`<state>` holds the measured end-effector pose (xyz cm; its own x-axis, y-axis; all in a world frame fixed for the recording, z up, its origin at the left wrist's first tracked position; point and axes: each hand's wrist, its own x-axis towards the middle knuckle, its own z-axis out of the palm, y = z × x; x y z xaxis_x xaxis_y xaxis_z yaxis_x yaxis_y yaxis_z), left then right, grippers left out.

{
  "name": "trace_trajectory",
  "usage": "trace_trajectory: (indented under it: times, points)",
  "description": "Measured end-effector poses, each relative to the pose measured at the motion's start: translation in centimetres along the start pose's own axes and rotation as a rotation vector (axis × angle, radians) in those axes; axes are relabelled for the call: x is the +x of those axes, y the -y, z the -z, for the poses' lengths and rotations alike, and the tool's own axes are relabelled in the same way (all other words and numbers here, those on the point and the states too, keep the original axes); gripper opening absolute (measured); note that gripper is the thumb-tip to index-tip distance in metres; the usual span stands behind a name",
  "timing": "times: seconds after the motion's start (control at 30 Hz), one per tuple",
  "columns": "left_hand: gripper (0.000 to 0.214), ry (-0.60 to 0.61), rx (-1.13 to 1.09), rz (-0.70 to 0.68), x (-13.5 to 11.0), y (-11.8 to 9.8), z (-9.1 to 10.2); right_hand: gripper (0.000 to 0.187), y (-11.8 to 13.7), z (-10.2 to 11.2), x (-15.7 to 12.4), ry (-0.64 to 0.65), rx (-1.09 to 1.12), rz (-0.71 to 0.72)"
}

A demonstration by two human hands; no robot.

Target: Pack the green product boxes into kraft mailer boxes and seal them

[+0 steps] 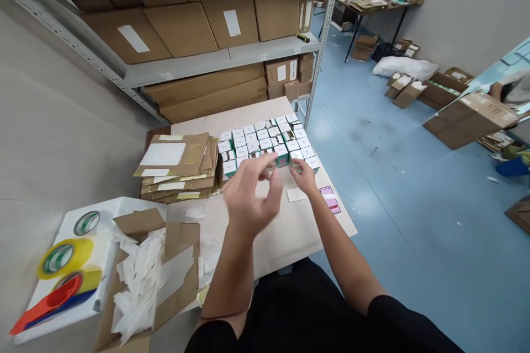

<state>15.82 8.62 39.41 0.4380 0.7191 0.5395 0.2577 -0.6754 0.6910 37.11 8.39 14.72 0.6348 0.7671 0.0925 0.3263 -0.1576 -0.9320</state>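
Note:
Small white-and-green boxes (261,134) stand close together in rows on the table, some with their top flaps raised. My right hand (304,177) is at the front row, its fingers closed on a small carton (295,155) there. Raised above the table, my left hand (253,190) is slightly blurred; a gap shows between its thumb and fingers, and nothing is visible in it. It hides part of the front row. A white card (296,194) and a phone with a pink screen (330,199) lie beside my right forearm.
Flattened cardboard (178,168) is stacked left of the small boxes. An open carton of white paper strips (141,281) stands nearer, beside tape rolls (62,258) and a red tape dispenser (52,300). Shelving (223,58) rises behind. At right, a person holds a large carton (470,118).

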Motion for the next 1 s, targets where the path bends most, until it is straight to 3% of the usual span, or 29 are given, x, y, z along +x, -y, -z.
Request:
trace_trajectory:
  times: [0.1,0.27,0.37,0.5,0.73,1.0]
  points:
    - [0.037,0.150,0.080,0.055,3.7,5.6,-7.6,0.047,-2.0,1.6,1.6,0.017,-0.010,-0.060]
    - [0.043,0.404,0.118,0.269,2.0,14.4,-16.5,0.050,-5.0,4.3,3.5,0.072,-0.039,-0.147]
    - [0.046,0.510,0.114,0.350,0.7,17.7,-21.1,0.053,-6.9,5.6,5.2,0.066,-0.080,-0.167]
    - [0.046,0.628,0.206,0.359,0.5,20.5,-26.5,0.055,-9.3,6.9,8.1,0.092,-0.186,-0.204]
    - [0.050,0.795,0.377,0.410,1.9,22.3,-32.8,0.059,-12.9,7.3,11.8,0.215,-0.287,-0.336]
    - [0.047,0.857,0.514,0.352,1.5,22.6,-35.6,0.062,-17.2,5.8,13.9,0.251,-0.203,-0.369]
